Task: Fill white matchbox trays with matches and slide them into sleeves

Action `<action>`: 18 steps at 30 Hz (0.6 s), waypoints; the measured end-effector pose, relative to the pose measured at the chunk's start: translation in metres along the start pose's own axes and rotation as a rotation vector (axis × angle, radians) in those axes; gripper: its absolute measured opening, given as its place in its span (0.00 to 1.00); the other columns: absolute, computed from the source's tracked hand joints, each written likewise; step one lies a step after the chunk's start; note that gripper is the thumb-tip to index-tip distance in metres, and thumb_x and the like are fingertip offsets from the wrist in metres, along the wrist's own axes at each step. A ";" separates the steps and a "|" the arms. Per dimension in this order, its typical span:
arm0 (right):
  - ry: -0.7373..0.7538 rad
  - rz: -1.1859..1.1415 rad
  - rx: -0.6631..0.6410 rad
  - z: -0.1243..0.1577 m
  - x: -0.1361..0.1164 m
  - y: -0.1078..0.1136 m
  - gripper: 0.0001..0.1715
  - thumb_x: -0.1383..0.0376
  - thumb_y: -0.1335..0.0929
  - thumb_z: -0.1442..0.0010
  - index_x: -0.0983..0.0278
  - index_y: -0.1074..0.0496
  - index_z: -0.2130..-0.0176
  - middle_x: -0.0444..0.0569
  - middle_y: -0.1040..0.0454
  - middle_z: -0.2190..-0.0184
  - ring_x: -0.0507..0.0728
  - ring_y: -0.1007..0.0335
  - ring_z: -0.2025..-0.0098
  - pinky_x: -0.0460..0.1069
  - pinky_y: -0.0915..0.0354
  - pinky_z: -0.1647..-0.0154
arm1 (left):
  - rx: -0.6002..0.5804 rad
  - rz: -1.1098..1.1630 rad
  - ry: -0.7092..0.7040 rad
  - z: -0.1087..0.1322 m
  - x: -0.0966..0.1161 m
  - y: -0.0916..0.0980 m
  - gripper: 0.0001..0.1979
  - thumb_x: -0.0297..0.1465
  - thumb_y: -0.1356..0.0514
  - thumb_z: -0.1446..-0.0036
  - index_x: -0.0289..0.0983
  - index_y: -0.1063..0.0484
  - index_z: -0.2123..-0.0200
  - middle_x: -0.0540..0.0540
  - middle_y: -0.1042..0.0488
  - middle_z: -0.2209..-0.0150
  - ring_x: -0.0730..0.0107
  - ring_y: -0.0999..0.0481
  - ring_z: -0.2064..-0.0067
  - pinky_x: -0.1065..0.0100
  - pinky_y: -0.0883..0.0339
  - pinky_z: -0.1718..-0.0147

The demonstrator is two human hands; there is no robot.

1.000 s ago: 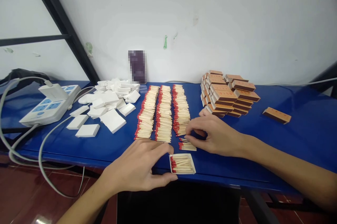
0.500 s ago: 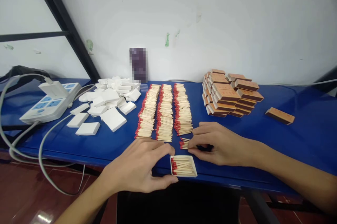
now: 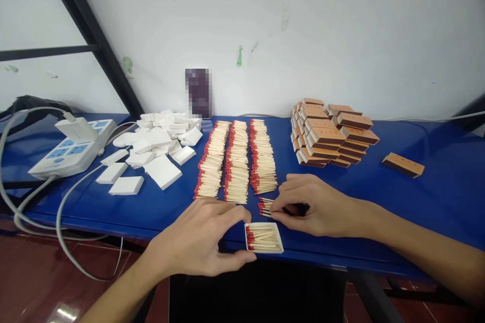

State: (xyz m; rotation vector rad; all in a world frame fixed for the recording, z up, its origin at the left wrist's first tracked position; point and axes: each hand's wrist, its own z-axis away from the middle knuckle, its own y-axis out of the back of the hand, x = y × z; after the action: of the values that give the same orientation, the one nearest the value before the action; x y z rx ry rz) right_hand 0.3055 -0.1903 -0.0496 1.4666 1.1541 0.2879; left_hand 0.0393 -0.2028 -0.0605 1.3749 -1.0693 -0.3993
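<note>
A white matchbox tray (image 3: 281, 242) with matches lying in it, red heads to the left, sits at the table's front edge. My left hand (image 3: 206, 237) grips its left end, index finger at the far corner and thumb at the near one. Just behind the tray, my right hand (image 3: 310, 206) pinches a small bunch of matches (image 3: 265, 206) at their plain ends, the heads pointing left. Its fingertips partly hide the bunch. Beyond my hands lie a left row of matches (image 3: 212, 158), a middle row (image 3: 237, 161) and a right row (image 3: 263, 158).
White empty trays (image 3: 159, 138) are heaped at the left, near a power strip (image 3: 74, 148) with looping cables. Brown matchbox sleeves (image 3: 326, 133) are stacked at the back right. One separate sleeve (image 3: 403, 164) lies farther right. A pixelated dark object (image 3: 199, 93) leans on the wall.
Hardly anything differs. My right fingers have shifted very slightly at the small bunch, uncovering a little more of it; my left hand stays on the tray.
</note>
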 end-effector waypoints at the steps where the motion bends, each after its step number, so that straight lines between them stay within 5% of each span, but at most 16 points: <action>1: -0.005 0.006 0.001 0.000 0.000 0.001 0.12 0.68 0.32 0.37 0.64 0.22 0.71 0.40 0.30 0.81 0.48 0.41 0.77 0.46 0.43 0.69 | 0.000 0.002 -0.002 0.000 0.000 0.000 0.16 0.41 0.33 0.43 0.42 0.32 0.57 0.56 0.35 0.73 0.69 0.31 0.72 0.67 0.42 0.67; 18: -0.009 0.030 0.019 0.000 0.002 0.000 0.08 0.70 0.31 0.39 0.64 0.21 0.67 0.41 0.25 0.78 0.49 0.36 0.76 0.47 0.43 0.68 | 0.006 -0.003 -0.005 -0.001 0.000 0.000 0.16 0.42 0.34 0.43 0.41 0.31 0.57 0.56 0.34 0.73 0.68 0.32 0.72 0.66 0.42 0.68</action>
State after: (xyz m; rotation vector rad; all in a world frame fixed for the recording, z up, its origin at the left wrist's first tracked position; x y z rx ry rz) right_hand 0.3064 -0.1883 -0.0500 1.5015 1.1311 0.2918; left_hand 0.0401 -0.2026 -0.0605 1.3813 -1.0736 -0.4027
